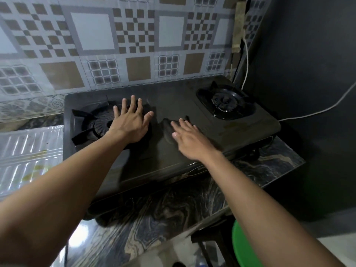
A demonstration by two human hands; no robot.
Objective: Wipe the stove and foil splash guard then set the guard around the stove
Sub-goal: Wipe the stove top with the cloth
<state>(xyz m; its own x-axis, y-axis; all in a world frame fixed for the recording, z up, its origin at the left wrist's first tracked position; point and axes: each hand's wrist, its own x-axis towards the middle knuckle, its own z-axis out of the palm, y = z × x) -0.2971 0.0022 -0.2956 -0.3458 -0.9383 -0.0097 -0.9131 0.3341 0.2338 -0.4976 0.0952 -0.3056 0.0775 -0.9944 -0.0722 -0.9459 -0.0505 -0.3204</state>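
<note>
Stove [192, 116]: dark metal top, dull sheen, smeared and dusty-looking. Burner grates [225, 103]: black, glossier. Foil guard [30, 151]: shiny ribbed metal sheet lying flat at left, yellowish stains. Counter [163, 212]: polished marbled stone look, reflective. Wall covering [115, 45]: smooth patterned sheet, faint gloss. Green bin [242, 247]: smooth plastic.

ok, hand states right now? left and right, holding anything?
Left hand: open, fingers spread, empty, over the black two-burner gas stove.
Right hand: open, flat, empty.
</note>
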